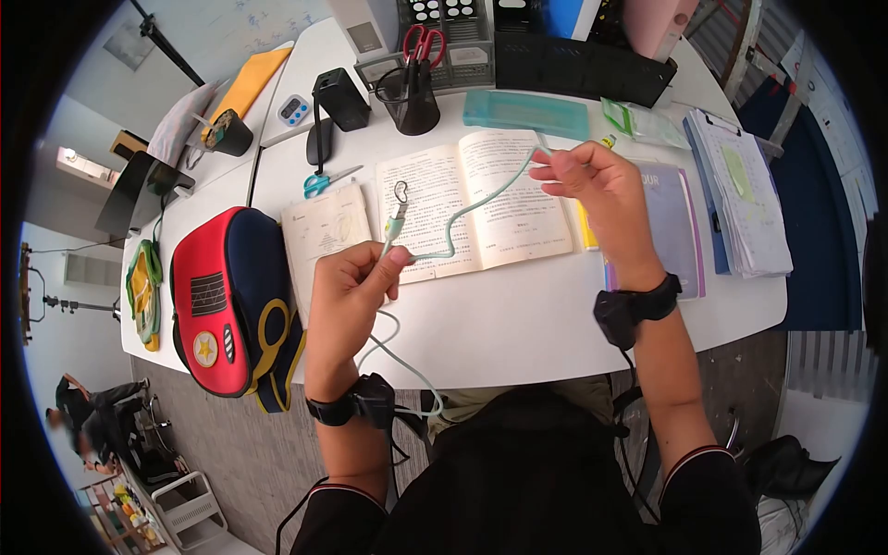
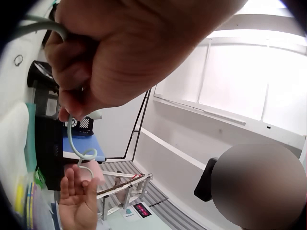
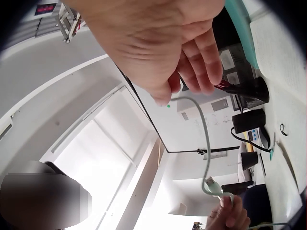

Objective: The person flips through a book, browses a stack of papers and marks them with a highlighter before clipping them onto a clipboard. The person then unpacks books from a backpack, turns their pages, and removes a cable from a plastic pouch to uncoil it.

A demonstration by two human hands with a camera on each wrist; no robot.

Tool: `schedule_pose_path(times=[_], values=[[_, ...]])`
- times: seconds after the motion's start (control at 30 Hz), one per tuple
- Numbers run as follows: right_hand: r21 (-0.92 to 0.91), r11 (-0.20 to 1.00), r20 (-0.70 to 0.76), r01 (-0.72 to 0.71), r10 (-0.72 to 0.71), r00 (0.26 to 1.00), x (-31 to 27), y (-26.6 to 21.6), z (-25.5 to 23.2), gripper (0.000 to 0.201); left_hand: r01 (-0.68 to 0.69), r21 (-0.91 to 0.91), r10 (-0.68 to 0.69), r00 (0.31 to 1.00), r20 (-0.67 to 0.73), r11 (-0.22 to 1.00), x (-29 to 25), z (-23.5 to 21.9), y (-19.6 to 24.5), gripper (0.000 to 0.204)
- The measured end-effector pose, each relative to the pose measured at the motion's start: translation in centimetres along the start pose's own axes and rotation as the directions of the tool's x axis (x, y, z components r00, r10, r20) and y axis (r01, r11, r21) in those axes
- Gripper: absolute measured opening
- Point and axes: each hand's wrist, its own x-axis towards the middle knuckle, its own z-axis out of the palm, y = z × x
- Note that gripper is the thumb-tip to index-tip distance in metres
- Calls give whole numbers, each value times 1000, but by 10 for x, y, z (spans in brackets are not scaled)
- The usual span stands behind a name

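Observation:
A pale green cable (image 1: pixel 452 227) runs between two hands above an open book (image 1: pixel 518 208). The left hand (image 1: pixel 350 301) pinches it between thumb and curled fingers, near a plug (image 1: pixel 396 222) that points up, with a small dark loop above it. On the other side, the right hand (image 1: pixel 601 199) pinches the cable between thumb and fingertips. Below the left hand, more cable hangs past the table's front edge. In the right wrist view the plug (image 3: pixel 214 186) shows beside the left hand (image 3: pixel 229 214); the left wrist view shows the right hand (image 2: pixel 79 203) beyond the cable (image 2: pixel 76 143).
A red and navy bag (image 1: pixel 215 301) stands on the left of the white table (image 1: pixel 509 342). Behind the book are a pen holder with scissors (image 1: pixel 410 109) and a teal case (image 1: pixel 525 114). Notebooks (image 1: pixel 661 217) and a clipboard (image 1: pixel 740 194) lie at right.

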Motion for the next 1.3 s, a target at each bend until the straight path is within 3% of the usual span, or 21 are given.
schedule_pose_path(times=[0.1,0.17,0.2,0.3,0.43,0.5,0.53,0.6,0.63,0.7,0.73,0.8,0.87,0.93,1.0,1.13,1.2,1.3], values=[[19,998,73,-63,61,995,2,-15,-24,34,-27,130,42,992,-118,991,-3,-11,-1,29],[-92,983,34,-160,164,986,3,-21,-37,34,-38,181,79,971,-225,983,-4,-18,-2,30],[-164,981,105,-101,119,987,6,-18,-45,27,-40,169,83,963,-255,985,-4,-20,-1,31],[-269,955,90,-123,152,984,2,-21,-44,24,-57,133,91,960,-263,989,-7,-21,-1,33],[-232,963,138,-138,173,975,-1,-17,-47,35,-66,67,80,968,-239,996,-11,-16,-2,34],[-183,983,88,-28,45,995,2,-14,-56,38,-40,-149,16,987,-162,988,-14,-19,-2,33],[-182,983,86,-30,46,995,3,-14,-56,38,-39,-148,15,987,-161,988,-15,-18,-3,33],[-116,992,-3,57,-58,998,4,-14,-53,43,11,-402,-36,998,-55,915,-15,-14,-4,31],[-116,991,-8,58,-60,998,6,-14,-48,43,11,-401,-34,998,-50,916,-15,-9,-3,31],[-8,993,-221,118,-117,968,9,-10,-39,32,3,-414,-68,988,-142,910,-14,8,-3,31],[-9,993,-225,119,-118,967,12,-5,-40,32,7,-387,-68,987,-144,922,-14,15,-5,31],[139,977,-388,163,-97,916,17,3,-41,24,17,-362,-42,997,-62,932,-17,24,-6,31],[223,958,-414,179,-73,908,19,3,-40,24,-4,-332,13,1000,25,943,-18,26,-8,33],[307,930,-432,201,-52,900,18,-1,-43,25,-21,-325,25,1000,9,945,-19,31,-4,33],[351,927,-351,132,0,936,16,-5,-48,41,-41,-318,38,999,-16,947,-19,31,-2,35],[278,960,-225,-11,76,971,6,-22,-39,40,-3,-330,31,996,81,944,-17,30,1,37],[249,953,-21,-173,184,983,-4,-24,-28,37,29,-329,10,993,115,944,-14,36,6,37],[172,946,109,-276,260,959,-25,-25,10,30,43,-318,2,990,139,947,-10,53,11,37]])
